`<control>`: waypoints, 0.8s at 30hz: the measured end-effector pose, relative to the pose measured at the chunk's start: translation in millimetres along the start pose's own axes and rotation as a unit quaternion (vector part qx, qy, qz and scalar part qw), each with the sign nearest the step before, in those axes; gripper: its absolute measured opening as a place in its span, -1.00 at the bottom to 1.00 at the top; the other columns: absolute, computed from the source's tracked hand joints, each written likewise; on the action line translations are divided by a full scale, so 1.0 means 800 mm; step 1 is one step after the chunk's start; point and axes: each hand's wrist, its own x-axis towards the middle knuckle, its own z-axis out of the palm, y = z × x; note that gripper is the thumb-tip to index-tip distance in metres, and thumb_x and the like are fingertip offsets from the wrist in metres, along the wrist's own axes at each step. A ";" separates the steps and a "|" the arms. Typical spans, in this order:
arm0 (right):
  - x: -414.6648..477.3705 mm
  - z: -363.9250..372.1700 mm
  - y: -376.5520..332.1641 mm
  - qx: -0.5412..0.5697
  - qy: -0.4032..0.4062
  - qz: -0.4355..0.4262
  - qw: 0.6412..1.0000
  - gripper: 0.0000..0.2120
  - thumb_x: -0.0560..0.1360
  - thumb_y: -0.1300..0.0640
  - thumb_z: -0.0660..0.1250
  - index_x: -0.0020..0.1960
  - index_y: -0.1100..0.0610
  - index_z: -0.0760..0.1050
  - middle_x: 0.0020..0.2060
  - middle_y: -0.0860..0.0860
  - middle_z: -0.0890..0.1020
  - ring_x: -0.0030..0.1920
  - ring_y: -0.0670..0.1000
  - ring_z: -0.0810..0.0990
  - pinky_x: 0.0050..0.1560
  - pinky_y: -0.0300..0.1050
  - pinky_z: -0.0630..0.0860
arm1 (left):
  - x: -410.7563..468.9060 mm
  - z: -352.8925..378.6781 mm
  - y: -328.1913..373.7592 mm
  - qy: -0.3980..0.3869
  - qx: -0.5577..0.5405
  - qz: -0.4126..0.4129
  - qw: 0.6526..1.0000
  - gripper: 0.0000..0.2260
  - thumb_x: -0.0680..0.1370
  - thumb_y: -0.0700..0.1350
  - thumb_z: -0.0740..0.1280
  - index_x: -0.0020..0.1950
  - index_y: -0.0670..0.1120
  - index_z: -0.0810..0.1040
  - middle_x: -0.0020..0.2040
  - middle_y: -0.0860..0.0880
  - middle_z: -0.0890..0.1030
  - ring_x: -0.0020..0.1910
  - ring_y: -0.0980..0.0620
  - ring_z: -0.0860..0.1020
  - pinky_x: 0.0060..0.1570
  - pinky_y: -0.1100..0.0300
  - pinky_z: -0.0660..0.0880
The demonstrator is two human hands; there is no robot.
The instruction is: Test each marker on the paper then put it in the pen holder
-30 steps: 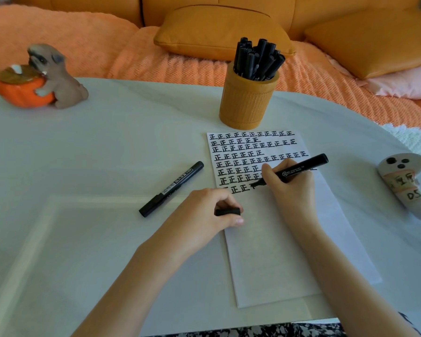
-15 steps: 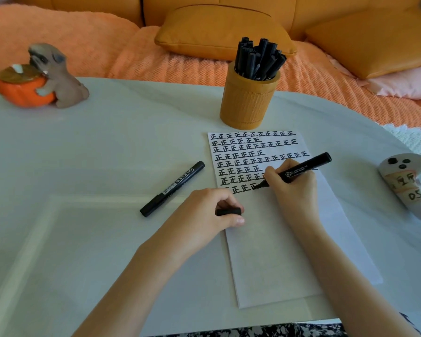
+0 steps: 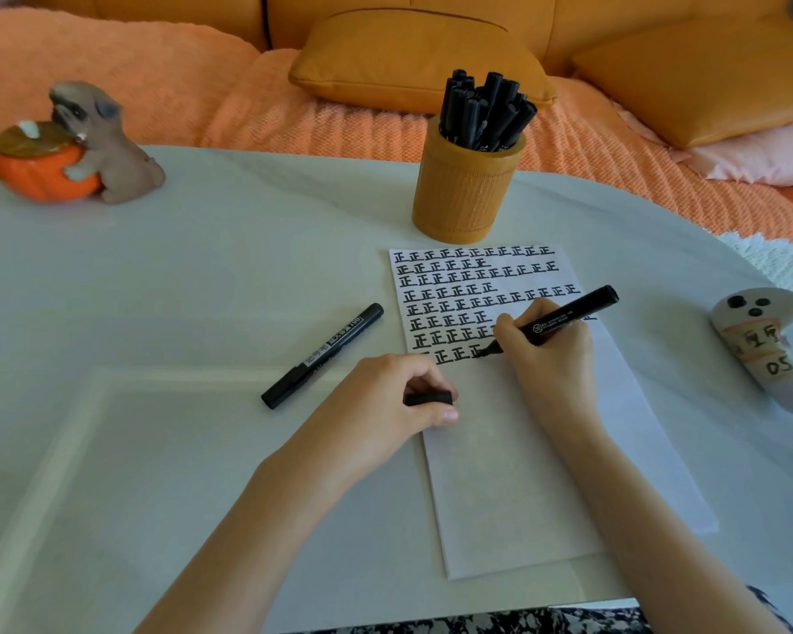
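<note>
- We sit at the white table (image 3: 202,290); the paper (image 3: 513,473) lies before us, its upper part filled with rows of black characters.
- The orange pen holder (image 3: 465,194) stands just beyond the paper's far edge, packed with black markers (image 3: 484,112).
- Our right grip (image 3: 550,359) pinches an uncapped marker (image 3: 573,313), tip touching the paper at the lowest row.
- Our left grip (image 3: 385,400) curls round the black cap (image 3: 429,398) at the paper's left edge.
- A spare marker (image 3: 323,354) lies on the table, left of the paper.

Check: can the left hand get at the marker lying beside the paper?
Probably yes: the loose marker lies on bare table close beside the left hand, nothing between. But that hand's grip holds a cap, which it would have to release or shift first.
</note>
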 end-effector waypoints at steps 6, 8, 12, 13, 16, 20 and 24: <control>0.001 -0.001 0.001 0.006 0.023 0.004 1.000 -0.71 0.42 0.30 0.31 -0.38 0.14 0.27 -0.64 -0.17 0.35 -0.54 -0.16 0.29 -0.50 -0.37 0.21 | 0.000 0.000 0.001 -0.002 0.003 -0.001 1.000 -0.90 0.42 -0.06 0.46 -0.10 0.07 0.62 -0.13 0.14 0.66 -0.15 0.29 0.59 -0.11 0.44 0.45; 0.000 -0.002 0.001 0.015 0.029 0.005 0.999 -0.70 0.42 0.32 0.30 -0.38 0.14 0.25 -0.64 -0.17 0.34 -0.55 -0.17 0.29 -0.50 -0.38 0.21 | -0.001 0.000 0.001 -0.002 0.003 0.000 1.000 -0.90 0.41 -0.06 0.46 -0.09 0.07 0.62 -0.13 0.14 0.66 -0.15 0.29 0.58 -0.11 0.44 0.45; 0.001 -0.002 0.001 0.025 0.035 0.010 0.999 -0.70 0.42 0.32 0.30 -0.37 0.14 0.24 -0.64 -0.16 0.30 -0.54 -0.16 0.26 -0.51 -0.37 0.19 | -0.001 -0.001 0.000 -0.002 0.004 -0.002 1.000 -0.89 0.42 -0.06 0.46 -0.09 0.07 0.62 -0.12 0.14 0.66 -0.13 0.28 0.59 -0.06 0.38 0.47; 0.001 -0.002 0.001 0.027 0.036 0.010 0.999 -0.71 0.42 0.32 0.30 -0.37 0.15 0.24 -0.63 -0.16 0.30 -0.53 -0.15 0.25 -0.51 -0.37 0.19 | -0.001 -0.001 0.000 -0.002 0.005 -0.001 1.000 -0.89 0.42 -0.06 0.46 -0.09 0.06 0.62 -0.12 0.14 0.66 -0.13 0.27 0.59 -0.05 0.37 0.48; 0.000 -0.002 0.002 0.025 0.034 0.010 0.999 -0.72 0.41 0.32 0.30 -0.37 0.16 0.26 -0.63 -0.15 0.32 -0.53 -0.16 0.26 -0.51 -0.38 0.19 | -0.001 -0.001 0.001 -0.001 0.006 0.000 1.000 -0.90 0.42 -0.05 0.46 -0.08 0.05 0.63 -0.11 0.13 0.66 -0.12 0.26 0.59 -0.02 0.33 0.49; 0.005 -0.007 -0.003 0.073 0.038 0.041 0.996 -0.77 0.43 0.29 0.32 -0.35 0.23 0.32 -0.54 -0.05 0.31 -0.50 -0.12 0.26 -0.44 -0.28 0.23 | -0.001 0.000 0.003 0.010 -0.009 0.012 1.000 -0.90 0.43 -0.04 0.45 -0.08 0.07 0.64 -0.12 0.12 0.68 -0.13 0.23 0.61 0.00 0.24 0.53; 0.008 -0.020 -0.017 0.258 -0.017 0.089 0.962 -0.71 0.48 0.22 0.39 -0.33 0.10 0.35 -0.57 -0.06 0.28 -0.51 -0.03 0.20 -0.50 -0.27 0.19 | 0.000 -0.006 0.014 0.071 -0.077 0.046 0.993 -0.90 0.46 -0.10 0.42 -0.05 0.04 0.64 -0.22 0.01 0.68 -0.31 0.16 0.59 -0.33 0.32 0.47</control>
